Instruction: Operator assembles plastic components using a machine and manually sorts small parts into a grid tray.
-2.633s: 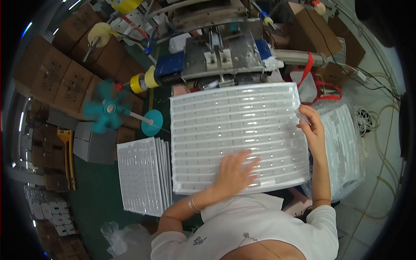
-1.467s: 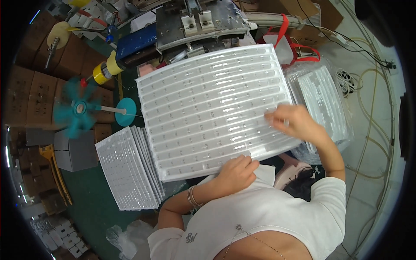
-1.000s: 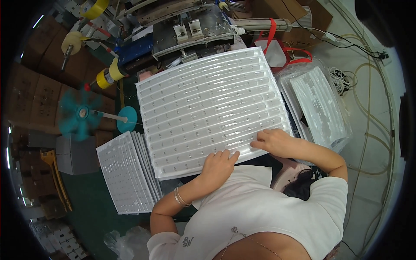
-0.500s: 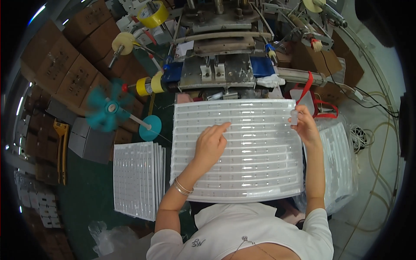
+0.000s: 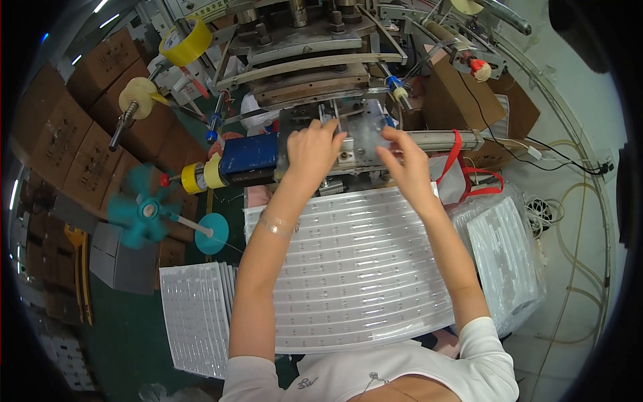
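A large clear plastic tray [image 5: 355, 281] with many rows of small pockets lies flat in front of me, under both forearms. Beyond its far edge my two hands reach onto the metal plate [image 5: 358, 137] of a press-like machine [image 5: 301, 60]. My left hand [image 5: 311, 151] lies on the plate's left part with fingers curled. My right hand [image 5: 405, 164] touches its right part, fingertips together at the plate. Whether either hand holds a small part is hidden by the fingers. A thin bracelet circles my left wrist.
A stack of similar trays [image 5: 194, 315] sits at lower left, and bagged trays [image 5: 509, 261] lie at right. A teal fan [image 5: 140, 211], yellow tape rolls [image 5: 184, 43], a blue block [image 5: 248, 154] and cardboard boxes [image 5: 74, 147] stand left. Cables [image 5: 576, 221] run along the right floor.
Both hands have left the big tray and moved forward onto the machine's plate. The tray, turned and shifted earlier, now lies still in front of me.
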Demonstrator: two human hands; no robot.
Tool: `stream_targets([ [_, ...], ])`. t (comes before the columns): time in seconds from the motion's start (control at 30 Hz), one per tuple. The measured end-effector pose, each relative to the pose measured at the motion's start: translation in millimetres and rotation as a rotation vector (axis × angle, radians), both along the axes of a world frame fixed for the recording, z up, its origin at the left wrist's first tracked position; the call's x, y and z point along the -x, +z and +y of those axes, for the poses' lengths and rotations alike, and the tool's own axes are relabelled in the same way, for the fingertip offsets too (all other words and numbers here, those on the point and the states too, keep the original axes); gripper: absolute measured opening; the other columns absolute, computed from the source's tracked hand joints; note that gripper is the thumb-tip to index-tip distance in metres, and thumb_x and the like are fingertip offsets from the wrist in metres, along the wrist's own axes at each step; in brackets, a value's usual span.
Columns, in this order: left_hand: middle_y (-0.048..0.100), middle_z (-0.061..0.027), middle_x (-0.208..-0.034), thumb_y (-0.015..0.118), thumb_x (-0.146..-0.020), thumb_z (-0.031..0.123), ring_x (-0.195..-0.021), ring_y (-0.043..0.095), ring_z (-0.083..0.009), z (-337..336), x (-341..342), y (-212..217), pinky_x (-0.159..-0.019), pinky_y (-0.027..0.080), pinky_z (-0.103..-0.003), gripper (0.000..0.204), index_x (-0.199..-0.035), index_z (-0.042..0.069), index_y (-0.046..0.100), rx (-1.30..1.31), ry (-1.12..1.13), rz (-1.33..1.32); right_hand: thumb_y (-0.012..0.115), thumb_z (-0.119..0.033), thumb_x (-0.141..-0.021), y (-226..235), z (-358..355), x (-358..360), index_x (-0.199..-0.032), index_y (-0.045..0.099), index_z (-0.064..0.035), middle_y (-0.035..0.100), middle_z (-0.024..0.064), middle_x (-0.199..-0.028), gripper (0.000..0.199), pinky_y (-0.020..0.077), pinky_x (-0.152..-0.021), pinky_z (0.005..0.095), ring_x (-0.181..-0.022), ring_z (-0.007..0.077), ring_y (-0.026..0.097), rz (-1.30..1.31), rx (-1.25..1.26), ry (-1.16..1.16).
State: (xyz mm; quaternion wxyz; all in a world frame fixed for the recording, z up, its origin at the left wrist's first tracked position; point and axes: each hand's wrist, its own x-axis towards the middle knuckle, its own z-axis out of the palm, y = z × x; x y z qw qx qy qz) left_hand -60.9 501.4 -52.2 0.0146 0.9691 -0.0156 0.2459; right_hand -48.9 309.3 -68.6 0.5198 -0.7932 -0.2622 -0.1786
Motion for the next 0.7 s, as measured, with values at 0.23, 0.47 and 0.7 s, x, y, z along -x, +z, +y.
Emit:
stream_targets([
  [0.23, 0.064, -0.0099, -0.086, 0.067, -0.079, 0.014, -0.070, 0.062, -0.0280, -19.7, 153.0, -15.3, -0.063, 0.049, -0.035, 0.029, -0.107, 0.010, 0.064, 0.752, -0.232, 0.047, 0.064, -0.022, -0.079, -18.7, 68.9, -41.1, -0.102, 0.061, -0.0109, 0.063, 0.0074, -0.095, 0.026, 0.0398, -0.083, 0.0377, -0.090, 0.0237, 0.059, -0.463, 0.450, -0.279],
  [0.47, 0.062, -0.0086, -0.086, 0.070, -0.076, 0.011, -0.073, 0.061, -0.0244, -27.8, 227.6, -46.4, -0.062, 0.048, -0.032, 0.033, -0.108, 0.009, 0.063, 0.787, -0.134, 0.182, 0.057, -0.027, -0.087, -30.2, 19.3, -14.3, -0.113, 0.057, -0.0067, 0.061, 0.0121, -0.109, 0.033, 0.0407, -0.087, 0.0395, -0.095, 0.0290, 0.058, -0.354, 0.348, -0.348],
  [0.7, 0.063, -0.0060, -0.090, 0.067, -0.074, 0.010, -0.061, 0.056, -0.0183, -104.9, 275.9, -59.4, -0.056, 0.040, -0.031, 0.027, -0.098, 0.005, 0.057, 0.575, -0.570, 0.229, 0.064, -0.013, -0.082, -17.5, -143.8, 130.7, -0.106, 0.062, -0.0034, 0.063, 0.0091, -0.085, 0.026, 0.0482, -0.067, 0.0297, -0.073, 0.0204, 0.060, 0.246, 0.496, 0.101],
])
